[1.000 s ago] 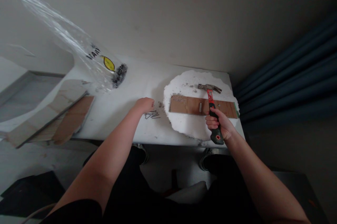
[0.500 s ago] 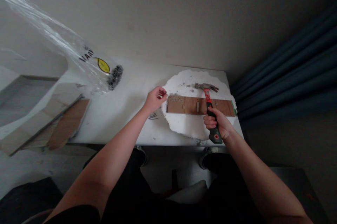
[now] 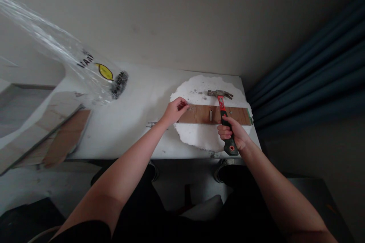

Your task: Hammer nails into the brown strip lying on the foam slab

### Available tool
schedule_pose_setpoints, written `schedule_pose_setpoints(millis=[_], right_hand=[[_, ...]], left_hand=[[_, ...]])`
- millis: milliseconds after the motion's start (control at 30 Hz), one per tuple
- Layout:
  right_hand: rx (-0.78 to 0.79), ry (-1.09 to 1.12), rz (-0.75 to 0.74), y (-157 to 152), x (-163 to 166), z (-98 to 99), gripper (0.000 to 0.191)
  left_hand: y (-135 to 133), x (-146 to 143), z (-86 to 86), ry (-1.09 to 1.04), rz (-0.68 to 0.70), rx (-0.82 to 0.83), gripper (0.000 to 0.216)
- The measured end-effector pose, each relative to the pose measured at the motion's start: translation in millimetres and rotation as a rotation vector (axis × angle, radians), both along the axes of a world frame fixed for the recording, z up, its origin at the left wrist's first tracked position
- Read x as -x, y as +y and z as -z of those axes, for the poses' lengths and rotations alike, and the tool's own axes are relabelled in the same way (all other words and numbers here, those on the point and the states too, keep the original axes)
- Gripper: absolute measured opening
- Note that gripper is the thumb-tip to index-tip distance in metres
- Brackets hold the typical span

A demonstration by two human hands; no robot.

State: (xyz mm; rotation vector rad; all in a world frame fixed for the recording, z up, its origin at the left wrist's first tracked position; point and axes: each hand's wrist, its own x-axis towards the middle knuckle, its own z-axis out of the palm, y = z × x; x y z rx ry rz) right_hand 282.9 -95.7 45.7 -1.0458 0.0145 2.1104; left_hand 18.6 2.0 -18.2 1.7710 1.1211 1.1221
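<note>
My right hand [image 3: 232,133] is wrapped round the red and black handle of a claw hammer [image 3: 221,103], whose steel head rests on a white foam slab [image 3: 199,140]. A brown wooden strip [image 3: 239,115] lies across the slab under the hammer. My left hand [image 3: 175,110] is pinched over the strip's left end, holding something thin that looks like a nail. A few loose nails [image 3: 151,124] lie on the white table [image 3: 128,121] just left of that hand.
A clear plastic bag [image 3: 97,73] with a yellow label lies at the table's back left. Wooden boards [image 3: 48,132] hang over the left edge. A dark blue curtain [image 3: 310,79] hangs on the right, a plain wall behind. My legs and shoes are below the table.
My left hand left the pile of nails, closed into a pinch and moved right onto the left end of the wooden strip. My right hand and the hammer have hardly shifted.
</note>
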Motion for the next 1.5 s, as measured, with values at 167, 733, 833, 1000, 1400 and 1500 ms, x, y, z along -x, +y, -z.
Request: schedule_pose_setpoints(millis=[167,733,833,1000,1400,1500], right_hand=[[-0.035,-0.002,-0.023,0,-2,1.1,0.022],[0.009,0.018,0.003,-1,-2,-1.0,0.024],[-0.003,-0.010,-0.008,-1,-1,-2.7,0.026],[-0.102,-0.206,-0.061,-6,8,-6.0,0.028],[-0.610,-0.923,-0.130,-22,-28,-24.2,0.038],[-0.572,-0.928,-0.146,-22,-24,-18.4,0.040]], left_hand=[[-1,-2,0.1,0.022,0.006,0.008,0.008],[1,-3,3.2,0.021,0.008,0.019,0.008],[0,-3,3.5,0.031,0.003,0.020,0.009],[-1,-3,2.0,0.074,-0.008,-0.008,0.009],[-2,-4,2.0,0.106,-0.010,-0.044,0.006],[-2,-2,2.8,0.104,-0.009,-0.046,0.007]])
